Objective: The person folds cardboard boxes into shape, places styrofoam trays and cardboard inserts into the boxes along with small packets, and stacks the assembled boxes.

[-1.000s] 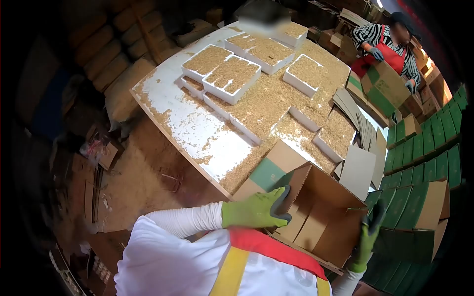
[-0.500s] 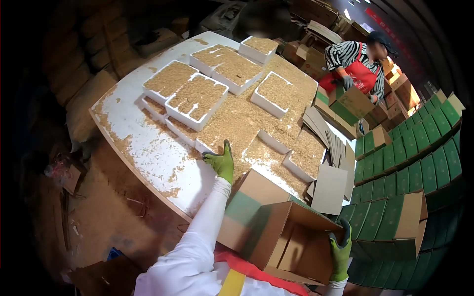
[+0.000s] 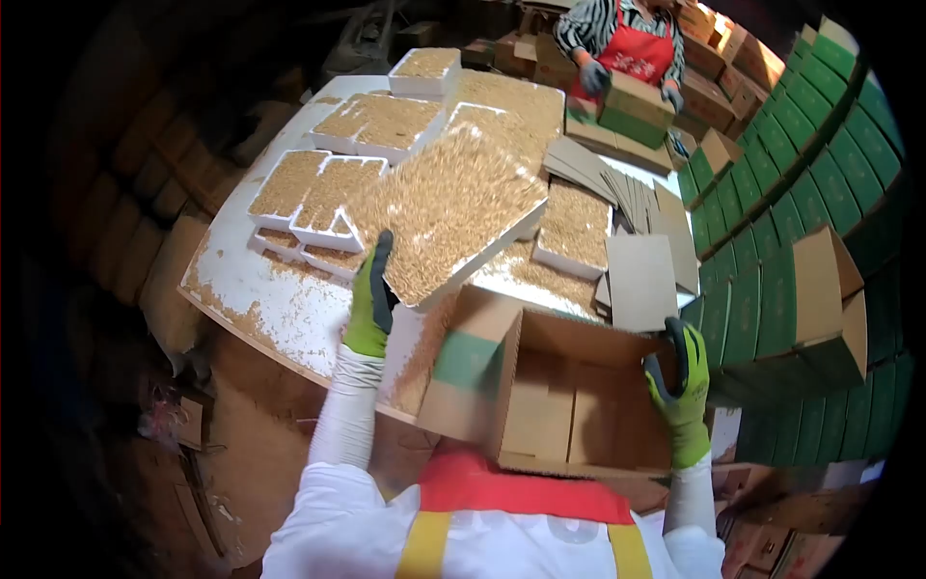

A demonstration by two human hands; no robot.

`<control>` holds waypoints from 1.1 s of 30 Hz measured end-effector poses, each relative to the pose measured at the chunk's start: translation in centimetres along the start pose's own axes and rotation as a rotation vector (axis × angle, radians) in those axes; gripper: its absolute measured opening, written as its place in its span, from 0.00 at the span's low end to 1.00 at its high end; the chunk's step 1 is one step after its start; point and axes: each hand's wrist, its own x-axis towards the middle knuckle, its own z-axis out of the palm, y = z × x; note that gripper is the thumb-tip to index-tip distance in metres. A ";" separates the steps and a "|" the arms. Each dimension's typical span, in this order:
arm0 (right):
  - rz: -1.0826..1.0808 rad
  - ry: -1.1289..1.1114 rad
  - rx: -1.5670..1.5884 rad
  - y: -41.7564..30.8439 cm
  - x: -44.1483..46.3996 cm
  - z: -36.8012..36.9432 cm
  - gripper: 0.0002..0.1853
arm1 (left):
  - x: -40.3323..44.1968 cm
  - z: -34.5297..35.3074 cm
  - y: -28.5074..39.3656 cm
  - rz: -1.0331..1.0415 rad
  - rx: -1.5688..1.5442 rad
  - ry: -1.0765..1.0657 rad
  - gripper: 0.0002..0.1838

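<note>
My left hand [image 3: 370,304], in a green glove with dark fingertips, grips the near-left edge of a white tray [image 3: 453,289] heaped with small tan flakes or grains. This tray is raised and tilted above the table, just left of an open cardboard box [image 3: 540,405]. The fingers under the tray are hidden. At the box's right wall, my right hand [image 3: 683,391] has its thumb and fingers curled about the edge. The box has a green-printed flap on its left, and its visible inside shows bare cardboard.
More filled white trays [image 3: 323,227] stand on the white table [image 3: 280,318], strewn with tan bits. Grey cardboard sheets [image 3: 643,280] lie on its right. Green cartons [image 3: 772,299] are stacked at right. Across the table, a person in a red apron [image 3: 637,53] handles a carton [image 3: 637,106].
My left hand has taken hold of a filled tray and lifted it toward the box. The view has shifted. Across the table, the person's carton now sits upright.
</note>
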 end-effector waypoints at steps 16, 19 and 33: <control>0.944 -0.047 1.241 -2.3 -5.0 -8.5 0.26 | -13.4 10.6 5.8 0.769 1.271 -0.770 0.28; 0.975 -0.060 1.247 -2.8 -5.5 -9.6 0.28 | -13.4 8.1 0.9 0.690 1.075 -0.733 0.29; 1.011 -0.095 1.151 -4.9 0.8 -7.9 0.24 | -12.4 6.6 -1.1 0.270 0.727 -0.736 0.30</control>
